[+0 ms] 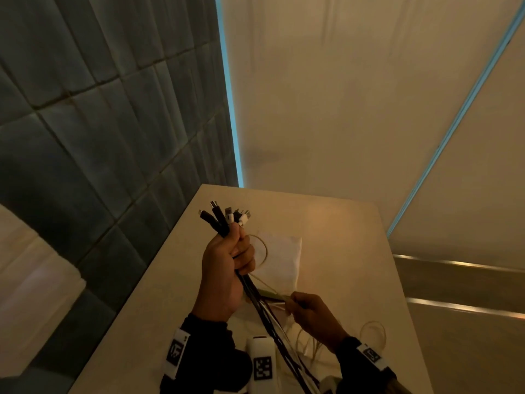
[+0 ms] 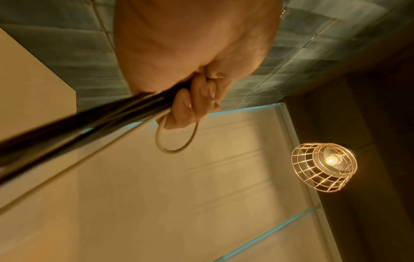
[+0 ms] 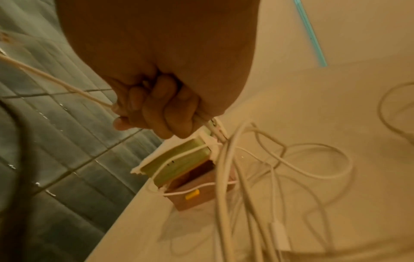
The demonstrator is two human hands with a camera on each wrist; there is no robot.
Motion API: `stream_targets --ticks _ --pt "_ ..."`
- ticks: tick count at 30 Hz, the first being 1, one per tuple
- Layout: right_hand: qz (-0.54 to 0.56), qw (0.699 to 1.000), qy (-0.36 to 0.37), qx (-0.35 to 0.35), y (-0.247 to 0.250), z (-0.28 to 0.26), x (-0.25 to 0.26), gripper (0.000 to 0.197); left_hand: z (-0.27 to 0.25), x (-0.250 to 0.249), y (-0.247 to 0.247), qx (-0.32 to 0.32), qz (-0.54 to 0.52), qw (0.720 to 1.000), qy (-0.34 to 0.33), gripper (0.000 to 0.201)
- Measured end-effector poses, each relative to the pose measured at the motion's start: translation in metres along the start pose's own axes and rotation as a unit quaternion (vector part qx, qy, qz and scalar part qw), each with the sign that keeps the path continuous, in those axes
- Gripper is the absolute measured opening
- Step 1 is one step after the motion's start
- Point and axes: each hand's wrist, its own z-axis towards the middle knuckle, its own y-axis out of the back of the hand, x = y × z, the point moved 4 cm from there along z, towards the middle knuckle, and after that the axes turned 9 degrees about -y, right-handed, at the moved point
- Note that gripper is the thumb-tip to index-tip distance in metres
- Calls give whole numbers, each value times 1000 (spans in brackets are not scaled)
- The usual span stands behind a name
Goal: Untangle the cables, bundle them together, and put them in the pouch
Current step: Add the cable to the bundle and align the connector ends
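My left hand [image 1: 233, 260] is raised above the table and grips a bundle of black and white cables [image 1: 272, 331] in a fist, with the connector ends [image 1: 224, 217] sticking up out of it. A thin beige band loop [image 1: 262, 248] hangs off its fingers [image 2: 197, 99], and the loop [image 2: 177, 140] and bundle [image 2: 89, 120] also show in the left wrist view. My right hand [image 1: 309, 308] is lower and to the right, fist curled round a white cable [image 3: 56, 81] that runs up toward the bundle. The white pouch [image 1: 281, 260] lies flat on the table behind both hands.
The beige table [image 1: 355, 237] ends at a left edge beside a grey tiled wall [image 1: 85, 109]. A small green and brown box [image 3: 179, 164] sits under the cables. Loose white cables [image 3: 291, 159] sprawl over the near right of the table. A wire pendant lamp [image 2: 325, 166] hangs overhead.
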Motion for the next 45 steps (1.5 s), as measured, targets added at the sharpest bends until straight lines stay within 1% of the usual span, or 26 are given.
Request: stream_targets --ticks 3,5,7,9,11,14,16,17,20,23,27,29,33,39,43,45 --pt "-32 999 -36 -18 4 4 -24 29 1 -3 4 -9 8 1000 3 32" --pt "-35 996 -71 -36 7 6 -34 30 1 -2 6 -20 23 999 11 31" --pt "-12 992 -104 -68 10 6 -29 27 2 3 10 -39 44 998 28 30" --pt "50 988 -107 -99 12 4 -7 22 3 8 14 -60 55 995 51 29" --pt "127 984 -71 -102 11 0 30 18 4 13 16 -77 55 993 69 29" --pt "193 979 27 -63 3 -14 92 22 1 16 13 -91 60 990 84 25" --pt "196 976 86 -25 -6 -25 125 22 -1 18 11 -96 72 989 90 20" --pt "191 976 104 -6 -10 -30 136 20 -2 18 10 -98 74 988 92 19" --pt "190 974 116 49 -21 -40 151 12 -2 18 7 -92 70 988 98 26" --pt "166 980 94 64 -27 -42 145 10 -2 14 0 -70 38 992 100 24" --pt "145 987 28 67 -22 -35 121 15 -2 8 -8 -50 -23 996 66 25" --pt "135 988 12 69 -18 -30 108 14 -2 7 -9 -35 -33 997 53 26" --pt "117 990 17 76 -18 -23 87 24 -2 9 -9 -15 -45 998 41 29" --pt "47 998 7 32 -13 -5 38 25 -1 8 -4 -19 -4 999 37 30" --pt "27 999 7 24 -15 3 24 27 -2 5 -1 -28 7 999 39 31" --pt "19 1000 -5 14 -15 5 13 28 -1 1 0 -31 14 999 33 31"
